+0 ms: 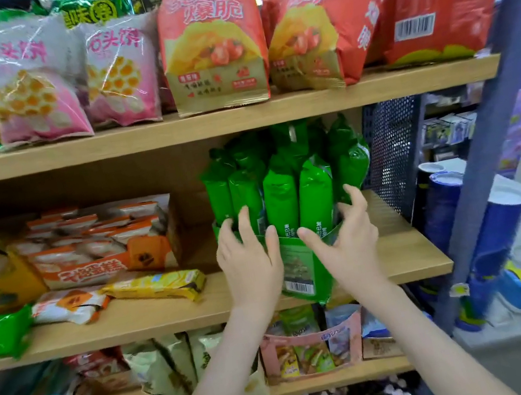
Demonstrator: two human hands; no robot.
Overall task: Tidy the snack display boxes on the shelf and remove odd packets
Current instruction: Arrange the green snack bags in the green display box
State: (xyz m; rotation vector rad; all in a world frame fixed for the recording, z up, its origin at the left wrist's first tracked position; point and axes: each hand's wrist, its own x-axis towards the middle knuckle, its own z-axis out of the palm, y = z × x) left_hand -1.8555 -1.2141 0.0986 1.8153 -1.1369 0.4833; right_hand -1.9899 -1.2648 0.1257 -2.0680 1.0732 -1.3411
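Single head-worn view, facing forward and down, close to wooden shelf (pixel 182 315), hands (pixel 249 262) central

The green packets (pixel 281 193) are glossy plastic film; their display box (pixel 298 260) is printed card. The shelf (pixel 403 262) looks like matt wood, the side panel (pixel 394 153) perforated metal.

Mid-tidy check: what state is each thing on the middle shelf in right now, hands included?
green display box, upright, front corner past the shelf edge
green packets, standing upright inside it
left hand, grips the box's left side
right hand, grips the box's right side
orange display box, open, contents lying flat
yellow packet, lying loose on the shelf
orange-and-white packet, lying loose beside the yellow one
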